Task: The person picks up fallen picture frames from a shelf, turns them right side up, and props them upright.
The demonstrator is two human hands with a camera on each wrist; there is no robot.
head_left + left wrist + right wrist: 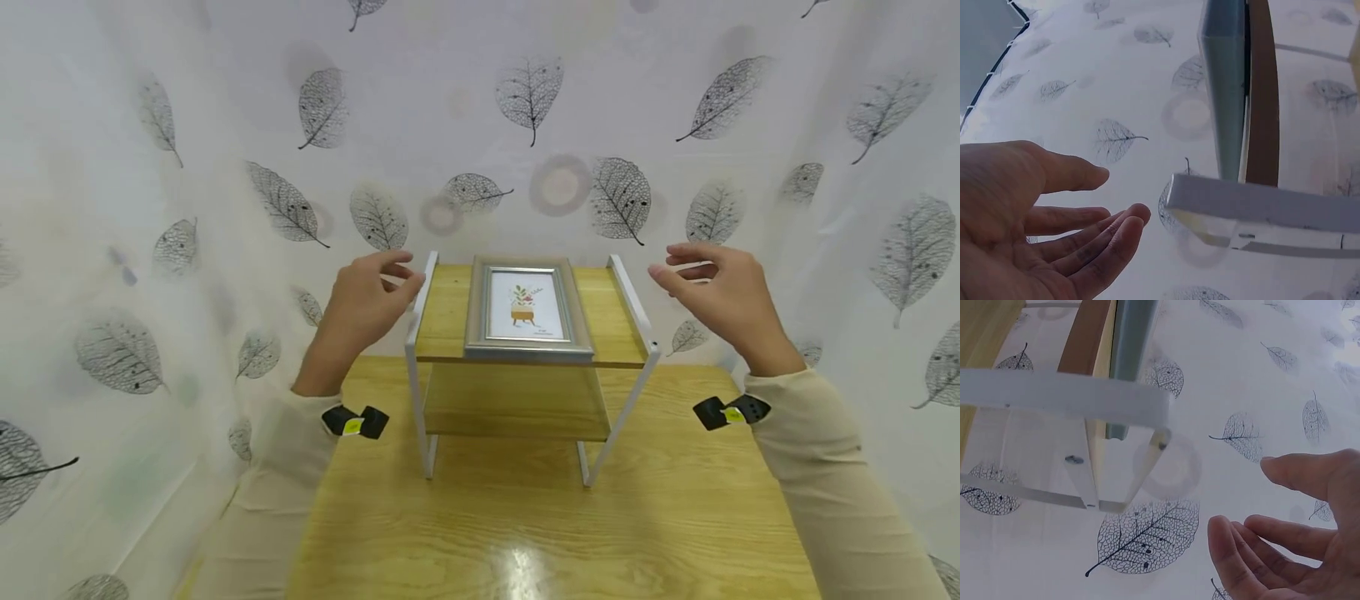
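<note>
A picture frame (525,308) with a silver-grey border lies face up on the top board of a small two-tier shelf (446,312). Its print has a plant in an orange pot. Off the shelf's left side my left hand (367,296) hovers with fingers loosely bent, holding nothing. On the other side, my right hand (723,292) is raised with thumb and fingers apart, also holding nothing. Each wrist view has a gap between the hand and the shelf's white metal side rail (1260,203), with the frame's edge (1132,356) beyond the rail.
The shelf stands on a wood-grain tabletop (525,525). Its lower board (517,400) sits between white metal legs. A pale curtain (420,100) with a leaf print surrounds the back and both sides.
</note>
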